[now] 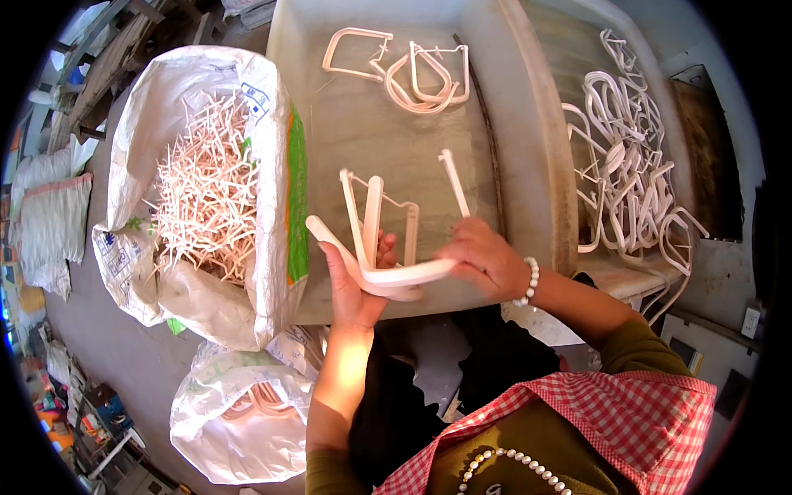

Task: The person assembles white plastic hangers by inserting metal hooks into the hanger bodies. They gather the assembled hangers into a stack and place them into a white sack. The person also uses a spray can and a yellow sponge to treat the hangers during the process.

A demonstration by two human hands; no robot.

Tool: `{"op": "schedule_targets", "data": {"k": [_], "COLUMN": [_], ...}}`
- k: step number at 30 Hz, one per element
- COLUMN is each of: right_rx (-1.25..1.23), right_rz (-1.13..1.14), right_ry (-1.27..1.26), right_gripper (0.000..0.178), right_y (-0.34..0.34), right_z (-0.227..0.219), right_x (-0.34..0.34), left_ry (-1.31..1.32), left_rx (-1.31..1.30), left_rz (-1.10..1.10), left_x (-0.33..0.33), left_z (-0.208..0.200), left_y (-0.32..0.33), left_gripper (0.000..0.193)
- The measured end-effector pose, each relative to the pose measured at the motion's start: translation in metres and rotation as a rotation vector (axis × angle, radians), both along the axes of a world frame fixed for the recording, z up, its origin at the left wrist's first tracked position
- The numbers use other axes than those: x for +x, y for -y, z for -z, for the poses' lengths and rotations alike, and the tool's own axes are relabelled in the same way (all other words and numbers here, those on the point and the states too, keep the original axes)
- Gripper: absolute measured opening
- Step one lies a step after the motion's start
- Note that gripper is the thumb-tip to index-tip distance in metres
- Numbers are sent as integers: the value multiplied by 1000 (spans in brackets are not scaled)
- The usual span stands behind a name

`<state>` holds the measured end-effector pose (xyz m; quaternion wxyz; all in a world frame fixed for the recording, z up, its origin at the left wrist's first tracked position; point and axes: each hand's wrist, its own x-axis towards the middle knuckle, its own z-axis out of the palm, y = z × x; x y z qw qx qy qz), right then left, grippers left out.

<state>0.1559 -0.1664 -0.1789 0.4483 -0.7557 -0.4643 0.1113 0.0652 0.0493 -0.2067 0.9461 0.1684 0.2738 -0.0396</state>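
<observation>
Over the near part of a pale trough, my left hand [355,295] is closed around pale pink, U-shaped plastic handles [374,223]. They stand tilted up, and a thin strip joins their upper ends. My right hand [487,262], slightly blurred, is closed at the right end of the same handles, with a bead bracelet on its wrist. One straight arm of a handle [454,183] rises past the right fingers. How many pieces are held I cannot tell. Farther back in the trough lie several loose handles [422,106], some still joined by thin strips.
The pale trough [536,124] has raised walls. To its left stands a white woven sack [132,272] full of thin pink plastic scraps [210,194]. Below it, a clear plastic bag [239,450] holds curved pink pieces. At right, whitish handles [631,186] pile up in another compartment.
</observation>
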Motion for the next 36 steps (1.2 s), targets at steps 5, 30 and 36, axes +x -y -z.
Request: {"op": "schedule_targets", "data": {"k": [5, 30, 36], "right_rx": [16, 483, 291], "right_rz": [-117, 614, 448], "right_ry": [-170, -1438, -1881], "right_gripper": [23, 19, 15], "right_y": [5, -84, -60], "right_z": [14, 57, 36], "right_x": [-9, 93, 128], "left_ry": [139, 104, 386], "left_rx": [-52, 833, 1440], "left_rz": [4, 944, 1288], "left_x": [-17, -32, -19], "left_z": [13, -24, -45], "left_y": [-11, 9, 7], "left_gripper": [68, 30, 28]}}
